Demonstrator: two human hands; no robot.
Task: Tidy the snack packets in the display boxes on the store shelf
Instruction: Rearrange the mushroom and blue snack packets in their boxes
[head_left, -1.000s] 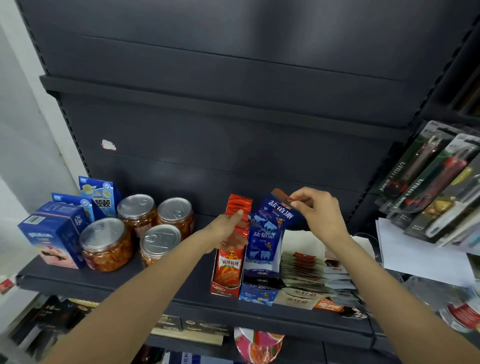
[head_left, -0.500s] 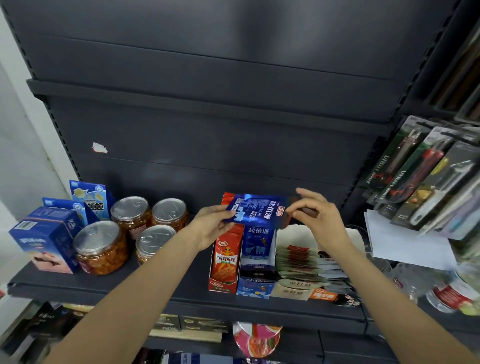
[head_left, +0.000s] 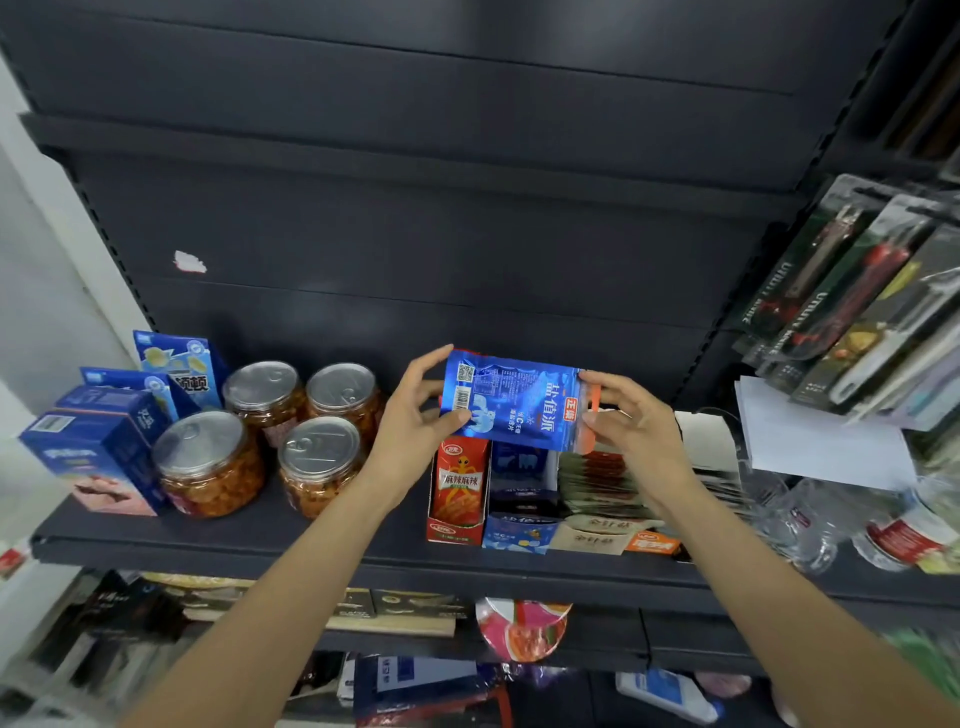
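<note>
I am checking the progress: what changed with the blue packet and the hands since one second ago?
The blue packet was lifted out of the blue box and turned sideways. The left hand left the red box and now grips the packet's end; the right hand still pinches the other. Jars unchanged.

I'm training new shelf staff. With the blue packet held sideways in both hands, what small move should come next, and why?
Probably turn the blue packet upright and lower it into the blue display box directly below. The left hand and right hand hold its two ends, it lies horizontally above the shelf, and that box shows matching blue printing.
</note>
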